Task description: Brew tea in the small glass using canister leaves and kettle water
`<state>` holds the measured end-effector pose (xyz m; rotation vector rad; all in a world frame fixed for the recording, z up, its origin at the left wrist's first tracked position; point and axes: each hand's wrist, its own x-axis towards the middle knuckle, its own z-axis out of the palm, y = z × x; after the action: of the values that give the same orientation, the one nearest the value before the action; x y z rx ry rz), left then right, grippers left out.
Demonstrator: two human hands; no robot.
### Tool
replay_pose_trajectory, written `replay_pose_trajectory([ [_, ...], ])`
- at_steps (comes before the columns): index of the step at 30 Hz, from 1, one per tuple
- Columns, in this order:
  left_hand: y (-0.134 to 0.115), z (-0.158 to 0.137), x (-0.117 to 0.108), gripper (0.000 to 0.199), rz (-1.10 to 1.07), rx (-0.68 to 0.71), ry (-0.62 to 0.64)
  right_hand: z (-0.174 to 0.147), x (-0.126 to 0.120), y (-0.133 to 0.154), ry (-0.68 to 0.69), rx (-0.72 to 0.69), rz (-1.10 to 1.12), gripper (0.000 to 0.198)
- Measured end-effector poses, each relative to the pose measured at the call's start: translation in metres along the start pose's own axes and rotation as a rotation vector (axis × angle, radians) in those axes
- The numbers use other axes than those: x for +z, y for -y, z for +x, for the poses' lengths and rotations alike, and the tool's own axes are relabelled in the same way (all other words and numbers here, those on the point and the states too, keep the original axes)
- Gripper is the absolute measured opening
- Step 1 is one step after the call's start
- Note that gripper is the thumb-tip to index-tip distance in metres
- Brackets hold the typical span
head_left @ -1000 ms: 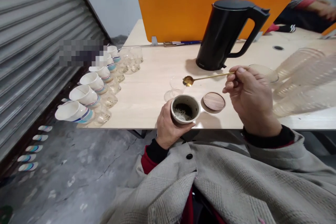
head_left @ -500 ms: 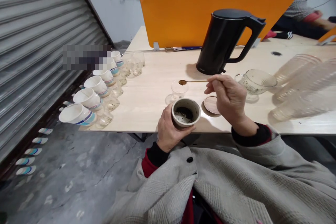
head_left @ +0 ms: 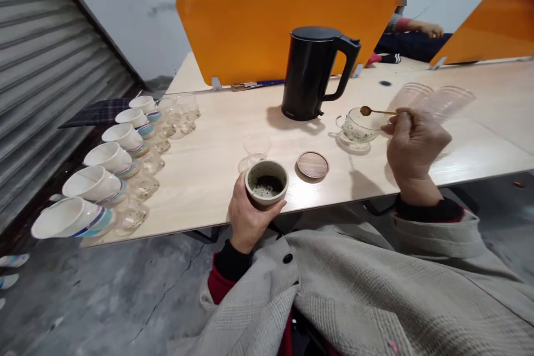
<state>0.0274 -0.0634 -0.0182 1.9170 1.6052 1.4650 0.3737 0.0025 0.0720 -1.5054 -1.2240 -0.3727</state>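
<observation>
The left hand (head_left: 248, 214) is curled around a small ceramic pot (head_left: 269, 200), opened only as wide as its wall, thumb along the near side; the pot tilts toward the wearer, dark loose bits showing inside; the right hand (head_left: 417, 142) is nearly closed, thumb and fingers pinching the handle of a gold-toned spoon (head_left: 366, 111), whose bowl is in the air, to the left of the fingertips; in this view it overlaps the far rim of a glass cup (head_left: 354, 122), which stands on the table (head_left: 217, 139) just left of the right hand and has small bits inside.

Between the hands lies a round wooden disc (head_left: 312, 164); just beyond the left hand stands a clear cup (head_left: 256, 146).

The step in hand looks like spooning between pot and glass cup; whether the spoon bears anything, I cannot tell; the next move seems to call for a steady pot and a controlled turn of the spoon within the glass cup's rim.
</observation>
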Motion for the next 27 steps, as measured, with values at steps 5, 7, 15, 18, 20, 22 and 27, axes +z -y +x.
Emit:
replay_pose_trajectory([
  [5, 0.0, 0.001, 0.0, 0.1, 0.003, 0.006, 0.002, 0.0, 0.019, -0.024, 0.168, 0.053, -0.065, 0.022],
  [7, 0.0, 0.001, 0.0, 0.1, 0.009, 0.007, 0.001, 0.0, 0.025, -0.027, 0.217, 0.072, -0.07, 0.02],
  [15, 0.001, 0.0, -0.001, 0.101, -0.006, 0.014, 0.021, -0.021, -0.006, -0.006, 0.185, 0.107, -0.133, 0.05],
  [18, 0.001, 0.001, -0.001, 0.101, -0.009, 0.022, 0.026, -0.04, -0.014, 0.013, 0.273, 0.032, -0.055, 0.049],
  [20, 0.0, 0.001, -0.001, 0.1, -0.008, 0.018, 0.024, -0.054, -0.006, 0.023, 0.481, -0.06, 0.032, 0.05],
  [22, -0.002, 0.001, -0.002, 0.1, -0.011, 0.02, 0.026, -0.066, 0.01, 0.029, 0.718, -0.2, 0.069, 0.06],
  [27, -0.003, 0.002, -0.002, 0.1, -0.027, 0.026, 0.034, -0.087, 0.048, 0.025, 0.971, -0.448, 0.026, 0.069],
])
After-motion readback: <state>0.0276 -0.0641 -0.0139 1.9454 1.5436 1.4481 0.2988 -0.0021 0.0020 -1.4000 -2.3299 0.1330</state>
